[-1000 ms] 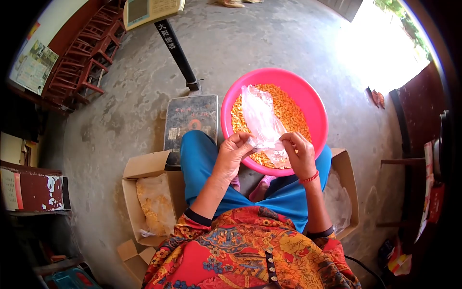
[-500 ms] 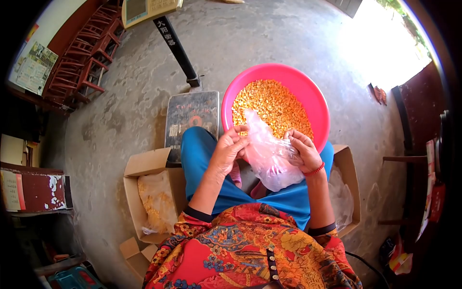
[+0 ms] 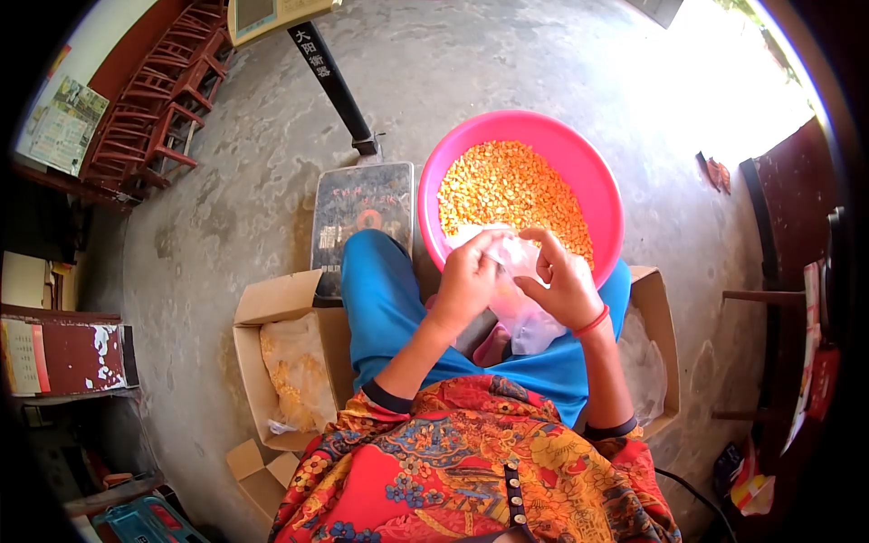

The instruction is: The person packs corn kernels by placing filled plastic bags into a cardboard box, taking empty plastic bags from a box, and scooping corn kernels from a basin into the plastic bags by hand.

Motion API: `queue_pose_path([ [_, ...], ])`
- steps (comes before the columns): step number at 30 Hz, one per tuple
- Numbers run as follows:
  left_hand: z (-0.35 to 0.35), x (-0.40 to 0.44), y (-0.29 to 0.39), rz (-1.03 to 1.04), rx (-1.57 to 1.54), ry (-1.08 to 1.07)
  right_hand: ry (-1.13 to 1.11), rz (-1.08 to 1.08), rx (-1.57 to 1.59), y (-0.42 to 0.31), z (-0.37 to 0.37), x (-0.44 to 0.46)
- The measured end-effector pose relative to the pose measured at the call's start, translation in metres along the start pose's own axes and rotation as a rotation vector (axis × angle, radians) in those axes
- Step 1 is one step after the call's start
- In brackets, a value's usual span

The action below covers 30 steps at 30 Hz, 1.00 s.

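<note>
A translucent plastic bag (image 3: 534, 328) hangs between my knees at the near rim of a pink basin (image 3: 604, 213). My left hand (image 3: 469, 282) pinches the upper part of the bag. To the right of it, my right hand (image 3: 568, 285) is open, its thumb and forefinger curved apart close beside the bag; its other fingers are partly hidden. Yellow-orange corn kernels (image 3: 511, 185) cover the bottom of the basin.
A platform scale (image 3: 362, 217) stands left of the basin. Cardboard boxes flank my legs: the left box (image 3: 253, 380) holds a bag of corn, the right box (image 3: 665, 362) holds clear plastic bags. Red wooden chairs (image 3: 172, 136) line the left wall.
My left hand has moved right, closer to my right hand. My right hand has let go of the bag and its fingers have spread. The bag now hangs narrower.
</note>
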<state>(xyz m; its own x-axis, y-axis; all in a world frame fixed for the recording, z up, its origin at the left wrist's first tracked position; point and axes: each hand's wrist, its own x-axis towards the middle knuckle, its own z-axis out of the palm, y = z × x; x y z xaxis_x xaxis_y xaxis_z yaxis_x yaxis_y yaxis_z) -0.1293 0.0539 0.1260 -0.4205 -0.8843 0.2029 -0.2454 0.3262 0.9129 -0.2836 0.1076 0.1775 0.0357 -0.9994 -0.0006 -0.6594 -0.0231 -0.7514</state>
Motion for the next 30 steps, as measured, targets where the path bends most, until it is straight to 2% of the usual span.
queue_pose_path([
  [2,-0.001,0.005,-0.01,-0.23,-0.576,0.074,0.012,0.046,-0.086,0.017,0.008,-0.003],
  [3,-0.005,0.008,-0.008,-0.269,-0.748,0.085,0.082,0.052,-0.172,0.029,0.011,-0.005],
  [6,-0.015,0.008,0.001,-0.383,-0.933,0.075,0.254,0.095,-0.264,0.057,0.008,-0.005],
  [10,-0.014,0.003,-0.006,-0.395,-0.916,0.091,0.34,0.164,-0.208,0.08,-0.009,-0.006],
  [11,-0.012,0.002,-0.008,-0.389,-0.729,0.128,0.335,0.201,-0.203,0.08,-0.015,-0.008],
  [12,-0.014,0.001,-0.002,-0.392,-0.73,0.125,0.331,0.24,-0.198,0.081,-0.019,-0.01],
  [13,-0.018,0.001,0.01,-0.148,-0.246,0.106,0.332,0.243,-0.199,0.089,-0.023,-0.012],
  [14,-0.02,-0.001,0.016,0.098,0.239,0.083,0.25,0.273,0.237,0.098,-0.025,-0.014],
  [15,-0.016,-0.004,0.016,0.063,0.285,0.067,0.16,0.295,0.672,0.101,-0.025,-0.015],
  [16,-0.013,-0.005,0.012,0.062,0.285,0.065,0.16,0.297,0.673,0.1,-0.023,-0.016],
  [18,-0.007,-0.007,-0.002,-0.037,0.144,-0.007,0.282,0.242,1.333,0.093,-0.018,-0.017],
  [19,-0.004,-0.006,-0.003,-0.053,0.088,0.026,0.294,0.242,1.46,0.086,-0.015,-0.017],
  [20,-0.001,-0.005,-0.009,-0.054,0.086,0.026,0.294,0.244,1.459,0.082,-0.01,-0.016],
  [22,0.002,-0.005,-0.025,-0.155,-0.033,0.031,0.333,0.187,1.604,0.077,-0.001,-0.017],
  [23,0.002,-0.003,-0.033,-0.157,-0.031,0.031,0.253,0.112,1.663,0.093,0.003,-0.021],
  [25,-0.002,0.001,-0.04,-0.318,-0.305,0.081,0.197,0.146,1.643,0.086,0.0,-0.019],
  [26,-0.004,0.003,-0.042,-0.319,-0.305,0.079,0.143,0.178,1.618,0.081,-0.003,-0.019],
  [27,-0.008,0.006,-0.039,-0.417,-0.611,0.094,0.149,0.266,1.52,0.076,-0.007,-0.02],
  [28,-0.012,0.008,-0.037,-0.512,-0.918,0.11,-0.015,0.092,1.239,0.08,-0.011,-0.019],
  [30,-0.018,0.01,-0.033,-0.578,-0.997,0.126,-0.151,0.172,0.481,0.076,-0.02,-0.019],
])
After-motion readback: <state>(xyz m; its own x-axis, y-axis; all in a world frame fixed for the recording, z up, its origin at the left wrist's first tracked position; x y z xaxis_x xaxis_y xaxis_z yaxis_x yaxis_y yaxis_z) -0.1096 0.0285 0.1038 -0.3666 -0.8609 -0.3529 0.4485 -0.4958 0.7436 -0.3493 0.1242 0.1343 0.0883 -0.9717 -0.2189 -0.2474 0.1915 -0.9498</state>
